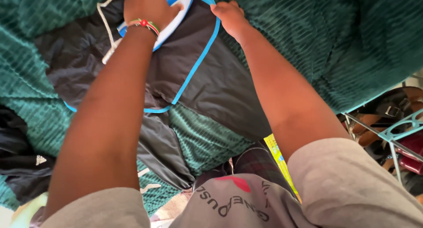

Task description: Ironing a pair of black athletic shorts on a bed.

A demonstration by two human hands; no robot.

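The left hand (150, 7), with a beaded bracelet at the wrist, is clenched around the handle of the blue and white clothes iron (176, 9), which rests on the dark grey garment with bright blue piping (216, 78). The right hand (229, 14) pinches the upper edge of this garment, grasping the piping. The garment lies flat on the green ribbed blanket (343, 42).

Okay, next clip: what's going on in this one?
A person is ironing. The left hand grips a blue and white iron pressed on a dark garment with blue piping, which lies spread over a green textured blanket. The right hand holds the garment's edge near the blue trim, beside the iron. A shoe rack stands at the right.
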